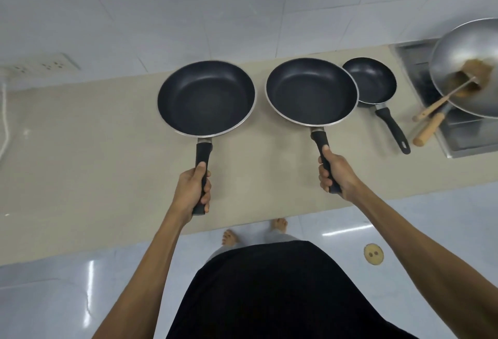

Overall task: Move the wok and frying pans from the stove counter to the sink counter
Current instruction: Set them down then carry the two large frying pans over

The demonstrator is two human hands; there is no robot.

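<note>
My left hand has its fingers wrapped tight around the black handle of the left frying pan, thumb lying along the top of the grip. My right hand does the same on the middle frying pan — fingers curled around its handle, thumb pointing up toward the pan. Both pans are dark nonstick inside with a silver rim, side by side over the beige desk, the two rims near each other but apart. Whether either pan sits on the desk or is raised just off it, I cannot tell. The middle pan's right rim overlaps the left edge of the small frying pan, which rests on the desk with its black handle pointing toward me and to the right, untouched. Further right, at the frame edge, the wok sits tilted on a steel stove, with some brown stuff inside and a spatula leaning in it — the wok's wooden handle sticks out toward me, beside the spatula's. A white power strip is mounted on the tiled wall at far left, cord hanging down. Below the desk edge, my bare feet on the glossy floor and a dark shirt.
</note>
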